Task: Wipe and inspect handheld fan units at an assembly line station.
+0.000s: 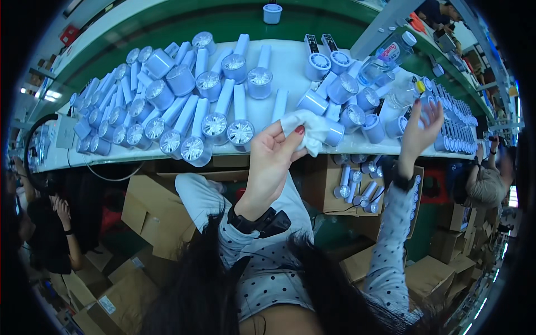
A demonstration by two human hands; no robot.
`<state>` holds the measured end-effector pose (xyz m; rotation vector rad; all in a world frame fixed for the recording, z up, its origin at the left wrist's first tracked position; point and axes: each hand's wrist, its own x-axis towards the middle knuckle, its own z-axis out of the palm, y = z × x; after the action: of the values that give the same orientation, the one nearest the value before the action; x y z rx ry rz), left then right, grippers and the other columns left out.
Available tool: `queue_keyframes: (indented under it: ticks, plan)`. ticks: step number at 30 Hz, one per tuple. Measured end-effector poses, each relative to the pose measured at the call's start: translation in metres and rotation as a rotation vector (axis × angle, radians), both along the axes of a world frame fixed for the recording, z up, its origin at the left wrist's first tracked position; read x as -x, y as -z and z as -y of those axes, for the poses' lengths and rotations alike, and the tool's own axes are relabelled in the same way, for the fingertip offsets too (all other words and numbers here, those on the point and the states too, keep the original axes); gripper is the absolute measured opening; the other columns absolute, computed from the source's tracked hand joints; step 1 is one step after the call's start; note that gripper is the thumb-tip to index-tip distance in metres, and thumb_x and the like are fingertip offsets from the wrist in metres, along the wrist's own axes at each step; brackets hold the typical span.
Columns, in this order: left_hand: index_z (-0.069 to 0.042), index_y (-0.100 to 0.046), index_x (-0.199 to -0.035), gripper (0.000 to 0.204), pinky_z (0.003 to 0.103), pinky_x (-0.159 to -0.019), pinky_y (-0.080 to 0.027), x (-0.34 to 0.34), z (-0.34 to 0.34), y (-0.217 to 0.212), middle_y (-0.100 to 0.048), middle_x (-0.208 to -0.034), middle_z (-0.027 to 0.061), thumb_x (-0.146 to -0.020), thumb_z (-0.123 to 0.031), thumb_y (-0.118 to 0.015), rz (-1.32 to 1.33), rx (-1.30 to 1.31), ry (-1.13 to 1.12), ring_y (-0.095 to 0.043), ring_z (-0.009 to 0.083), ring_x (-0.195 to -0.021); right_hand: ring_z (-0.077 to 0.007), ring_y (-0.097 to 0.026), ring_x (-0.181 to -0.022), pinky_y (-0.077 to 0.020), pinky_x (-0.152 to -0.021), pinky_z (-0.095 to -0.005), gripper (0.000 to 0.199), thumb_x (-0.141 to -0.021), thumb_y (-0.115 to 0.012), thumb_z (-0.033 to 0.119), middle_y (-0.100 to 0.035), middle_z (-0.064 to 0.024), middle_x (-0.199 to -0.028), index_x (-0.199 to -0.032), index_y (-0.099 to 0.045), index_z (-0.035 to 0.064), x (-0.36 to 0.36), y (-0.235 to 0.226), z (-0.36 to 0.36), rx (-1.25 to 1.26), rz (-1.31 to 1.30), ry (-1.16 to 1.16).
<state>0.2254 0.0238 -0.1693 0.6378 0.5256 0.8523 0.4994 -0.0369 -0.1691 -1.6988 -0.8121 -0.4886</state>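
My left hand is closed on a crumpled white cloth, pinched between thumb and fingers over the table's front edge. My right hand is raised at the right side of the table, fingers apart, with nothing seen in it. Beside its fingertips is a small clear bottle with a yellow cap. Pale-blue handled devices with round heads lie in a crowd across the left of the white table. More of these devices lie tumbled between my two hands.
A large clear bottle stands behind the right-hand pile. Two devices with dark handle insides lie at the back. Rows of similar parts line the far right. Below the table, cardboard boxes surround my legs; one box holds several devices. Other people work on both sides.
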Motion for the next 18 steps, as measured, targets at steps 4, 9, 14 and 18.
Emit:
queue_keyframes:
  ticks: [4,9,14,18]
  plan:
    - [0.004,-0.052,-0.110,0.023,0.029,-0.079,-0.051,-0.004,0.021,0.011,-0.062,-0.099,0.0083,-0.089,-0.005,-0.049,0.031,0.073,0.152,-0.061,0.0149,-0.089,-0.0219,-0.044,-0.116,-0.0340,-0.097,-0.0337,0.049,-0.094,-0.035,0.031,-0.046,-0.0149,-0.124,-0.128,-0.036,-0.0039,0.118,0.019,0.033,0.090,-0.772,-0.932]
    - [0.004,-0.047,-0.115,0.028,0.035,-0.090,-0.045,0.010,0.037,0.025,-0.054,-0.113,0.0141,-0.091,-0.010,-0.042,-0.065,0.210,0.157,-0.056,0.0199,-0.101,-0.0247,-0.042,-0.118,-0.0323,-0.099,-0.0367,0.043,-0.093,-0.035,0.023,-0.044,-0.0143,-0.128,-0.126,-0.038,-0.0038,0.171,0.045,0.037,-0.149,-1.710,-0.995]
    - [0.006,-0.046,-0.113,0.028,0.036,-0.091,-0.043,0.025,0.033,0.028,-0.051,-0.115,0.0149,-0.090,-0.010,-0.043,-0.044,0.193,0.225,-0.054,0.0208,-0.105,-0.0276,-0.042,-0.119,-0.0337,-0.099,-0.0385,0.039,-0.094,-0.034,0.020,-0.045,-0.0149,-0.127,-0.125,-0.038,-0.0023,0.155,0.053,0.033,-0.266,-1.933,-0.912]
    - [0.004,-0.048,-0.108,0.032,0.033,-0.080,-0.045,0.021,0.035,0.037,-0.054,-0.101,0.0171,-0.080,-0.007,-0.057,-0.747,-0.622,-0.129,-0.055,0.0251,-0.092,-0.0296,-0.042,-0.119,-0.0308,-0.102,-0.0443,0.037,-0.095,-0.032,0.020,-0.045,-0.0158,-0.125,-0.125,-0.038,-0.0013,0.135,0.035,0.030,-0.391,-1.935,-0.712]
